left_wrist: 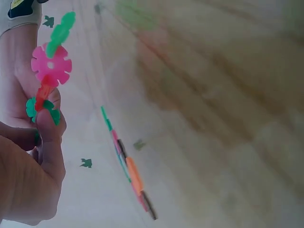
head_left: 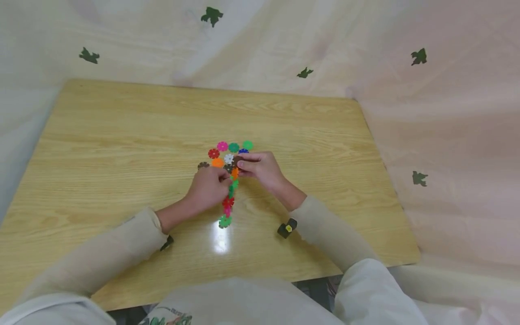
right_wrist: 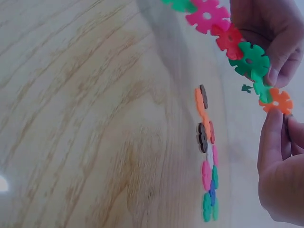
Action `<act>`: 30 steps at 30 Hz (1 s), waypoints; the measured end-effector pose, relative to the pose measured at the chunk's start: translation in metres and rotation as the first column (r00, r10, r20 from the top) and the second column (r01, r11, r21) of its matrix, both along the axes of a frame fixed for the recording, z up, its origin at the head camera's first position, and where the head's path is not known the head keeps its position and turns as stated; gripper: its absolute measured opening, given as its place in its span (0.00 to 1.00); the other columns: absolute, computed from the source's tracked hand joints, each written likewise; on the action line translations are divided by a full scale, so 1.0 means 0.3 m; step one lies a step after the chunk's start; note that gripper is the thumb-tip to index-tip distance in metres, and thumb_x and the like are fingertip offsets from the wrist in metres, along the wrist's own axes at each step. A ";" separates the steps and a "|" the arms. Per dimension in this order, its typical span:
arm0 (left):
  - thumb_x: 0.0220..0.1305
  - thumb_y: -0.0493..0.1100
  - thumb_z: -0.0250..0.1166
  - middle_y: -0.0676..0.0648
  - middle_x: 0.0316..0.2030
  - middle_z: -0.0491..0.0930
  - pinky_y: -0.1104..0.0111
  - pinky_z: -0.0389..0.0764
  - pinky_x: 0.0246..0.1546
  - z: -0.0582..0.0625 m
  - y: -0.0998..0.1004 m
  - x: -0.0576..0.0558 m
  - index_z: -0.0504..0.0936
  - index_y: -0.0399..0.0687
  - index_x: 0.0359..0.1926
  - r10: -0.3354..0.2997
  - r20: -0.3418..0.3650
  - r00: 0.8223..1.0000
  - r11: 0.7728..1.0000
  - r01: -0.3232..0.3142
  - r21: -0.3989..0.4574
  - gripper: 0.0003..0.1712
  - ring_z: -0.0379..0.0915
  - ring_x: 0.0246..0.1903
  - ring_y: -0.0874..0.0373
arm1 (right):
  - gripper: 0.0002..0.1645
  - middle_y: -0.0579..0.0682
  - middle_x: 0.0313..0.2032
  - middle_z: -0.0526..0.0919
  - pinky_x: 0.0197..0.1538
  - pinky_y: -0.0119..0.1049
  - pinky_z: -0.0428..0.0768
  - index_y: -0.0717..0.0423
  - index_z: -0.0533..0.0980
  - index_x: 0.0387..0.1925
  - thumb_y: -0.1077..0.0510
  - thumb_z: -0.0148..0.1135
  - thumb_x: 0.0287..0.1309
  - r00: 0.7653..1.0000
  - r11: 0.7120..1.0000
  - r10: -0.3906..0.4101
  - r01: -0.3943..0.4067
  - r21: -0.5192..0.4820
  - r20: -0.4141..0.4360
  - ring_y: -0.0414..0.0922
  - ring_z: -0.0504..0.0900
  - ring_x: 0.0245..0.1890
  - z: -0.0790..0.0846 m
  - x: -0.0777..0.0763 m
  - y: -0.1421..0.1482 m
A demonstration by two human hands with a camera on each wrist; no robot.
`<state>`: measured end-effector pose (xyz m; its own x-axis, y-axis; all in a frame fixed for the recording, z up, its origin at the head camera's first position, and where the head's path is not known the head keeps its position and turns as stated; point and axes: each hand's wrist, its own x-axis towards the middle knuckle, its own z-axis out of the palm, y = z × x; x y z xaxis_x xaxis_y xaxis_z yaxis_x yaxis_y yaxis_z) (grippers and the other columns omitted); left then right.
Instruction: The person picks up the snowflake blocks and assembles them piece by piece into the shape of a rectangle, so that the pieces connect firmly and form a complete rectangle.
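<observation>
A chain of interlocked plastic flower-shaped discs (head_left: 228, 202) hangs between both hands, with light green, pink, red, darker green and orange discs along it. My left hand (head_left: 209, 185) grips the chain by its green discs, thumb on one of them in the left wrist view. At the upper end, my right hand (head_left: 264, 169) pinches a brown disc (right_wrist: 286, 128) right against the orange disc (right_wrist: 276, 101). The fingers partly cover that brown disc. The chain's lower end, a light green disc (head_left: 225, 221), points toward the body.
Loose flower discs lie just beyond the hands: pink (head_left: 222, 146), green (head_left: 233, 147), red (head_left: 213, 154), orange (head_left: 217, 162), white (head_left: 229, 158) and brown (head_left: 203, 165). The wooden table (head_left: 122, 122) meets pale cloth with green leaf-like patches. A black wrist device (head_left: 287, 228) sits by the right sleeve.
</observation>
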<state>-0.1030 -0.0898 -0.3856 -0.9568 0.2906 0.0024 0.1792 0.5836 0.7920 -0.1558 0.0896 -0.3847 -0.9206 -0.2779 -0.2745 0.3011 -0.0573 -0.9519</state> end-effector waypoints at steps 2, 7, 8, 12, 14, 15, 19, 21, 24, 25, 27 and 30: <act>0.67 0.34 0.61 0.51 0.13 0.73 0.74 0.64 0.12 0.006 -0.004 0.002 0.83 0.41 0.25 -0.007 -0.044 0.999 1.000 0.007 -0.015 0.12 0.65 0.11 0.60 | 0.19 0.66 0.48 0.84 0.39 0.32 0.88 0.77 0.74 0.58 0.74 0.58 0.66 0.999 0.999 -0.018 0.020 -0.049 0.045 0.42 0.87 0.29 0.003 -0.004 -0.002; 0.67 0.34 0.61 0.52 0.13 0.72 0.73 0.65 0.11 0.027 -0.009 0.001 0.80 0.44 0.23 -0.029 -0.103 0.994 0.999 0.025 -0.033 0.14 0.65 0.11 0.59 | 0.17 0.57 0.37 0.84 0.35 0.31 0.88 0.78 0.75 0.56 0.74 0.56 0.67 0.987 0.984 -0.067 0.089 -0.154 0.146 0.43 0.86 0.28 0.012 -0.010 -0.003; 0.68 0.34 0.60 0.52 0.12 0.72 0.73 0.65 0.11 0.028 -0.009 0.002 0.80 0.44 0.22 -0.035 -0.099 0.994 0.999 0.032 -0.033 0.14 0.65 0.11 0.60 | 0.14 0.56 0.35 0.85 0.34 0.31 0.88 0.77 0.77 0.53 0.75 0.56 0.67 0.984 0.982 -0.067 0.094 -0.165 0.162 0.43 0.86 0.27 0.012 -0.012 -0.003; 0.67 0.33 0.61 0.52 0.11 0.69 0.75 0.63 0.11 0.027 -0.010 0.009 0.79 0.43 0.21 -0.060 -0.109 0.992 0.997 0.054 -0.057 0.15 0.63 0.10 0.60 | 0.11 0.55 0.29 0.84 0.31 0.31 0.87 0.66 0.81 0.36 0.76 0.53 0.67 0.975 0.977 -0.036 0.081 -0.199 0.220 0.44 0.85 0.23 0.013 -0.017 0.001; 0.66 0.32 0.61 0.53 0.11 0.67 0.75 0.61 0.11 0.025 -0.009 0.014 0.76 0.45 0.19 -0.073 -0.126 0.989 0.995 0.064 -0.075 0.17 0.61 0.10 0.61 | 0.15 0.54 0.27 0.84 0.30 0.31 0.87 0.62 0.81 0.31 0.77 0.52 0.67 0.969 0.976 -0.011 0.065 -0.210 0.245 0.44 0.85 0.21 0.012 -0.019 0.004; 0.66 0.32 0.61 0.53 0.10 0.65 0.75 0.60 0.12 0.026 -0.009 0.017 0.74 0.46 0.17 -0.078 -0.143 0.987 0.994 0.066 -0.088 0.19 0.60 0.10 0.62 | 0.16 0.54 0.27 0.84 0.30 0.31 0.87 0.62 0.81 0.30 0.77 0.52 0.67 0.967 0.975 -0.001 0.058 -0.214 0.257 0.44 0.84 0.21 0.013 -0.020 0.005; 0.65 0.32 0.61 0.54 0.10 0.61 0.74 0.58 0.13 0.031 -0.006 0.022 0.66 0.49 0.14 -0.099 -0.205 0.974 0.989 0.074 -0.128 0.23 0.56 0.11 0.63 | 0.17 0.54 0.27 0.84 0.30 0.31 0.86 0.62 0.81 0.29 0.77 0.50 0.67 0.956 0.976 0.031 0.034 -0.217 0.290 0.44 0.84 0.21 0.017 -0.023 0.010; 0.65 0.32 0.61 0.54 0.10 0.62 0.74 0.58 0.14 0.034 -0.004 0.024 0.66 0.50 0.14 -0.107 -0.222 0.969 0.987 0.077 -0.138 0.23 0.56 0.11 0.63 | 0.18 0.54 0.27 0.85 0.29 0.30 0.86 0.61 0.81 0.29 0.77 0.50 0.68 0.952 0.976 0.037 0.031 -0.217 0.304 0.44 0.84 0.21 0.019 -0.023 0.010; 0.64 0.32 0.62 0.55 0.10 0.65 0.74 0.61 0.13 0.036 -0.004 0.025 0.70 0.49 0.15 -0.108 -0.213 0.971 0.989 0.083 -0.126 0.21 0.59 0.11 0.63 | 0.19 0.53 0.28 0.85 0.29 0.29 0.85 0.61 0.81 0.28 0.76 0.50 0.67 0.950 0.978 0.030 0.037 -0.206 0.311 0.43 0.83 0.21 0.018 -0.019 0.008; 0.64 0.31 0.62 0.54 0.10 0.66 0.74 0.61 0.13 0.036 -0.004 0.025 0.71 0.48 0.15 -0.106 -0.206 0.973 0.989 0.082 -0.123 0.21 0.60 0.11 0.63 | 0.18 0.53 0.28 0.85 0.29 0.29 0.86 0.60 0.81 0.27 0.76 0.50 0.67 0.953 0.980 0.021 0.040 -0.194 0.301 0.43 0.83 0.21 0.018 -0.016 0.006; 0.64 0.32 0.62 0.54 0.11 0.67 0.73 0.62 0.13 0.036 -0.005 0.027 0.73 0.47 0.16 -0.099 -0.186 0.978 0.990 0.079 -0.114 0.19 0.61 0.11 0.62 | 0.16 0.52 0.30 0.85 0.32 0.29 0.86 0.59 0.79 0.29 0.75 0.52 0.67 0.973 0.990 0.004 0.029 -0.139 0.229 0.42 0.84 0.24 0.017 -0.009 0.002; 0.64 0.33 0.62 0.54 0.12 0.69 0.73 0.64 0.14 0.033 -0.004 0.029 0.76 0.45 0.19 -0.090 -0.138 0.986 0.993 0.078 -0.093 0.15 0.62 0.12 0.62 | 0.10 0.52 0.33 0.85 0.38 0.35 0.88 0.61 0.77 0.33 0.73 0.55 0.68 1.000 1.000 -0.009 0.009 -0.002 0.025 0.42 0.85 0.30 0.016 0.002 0.000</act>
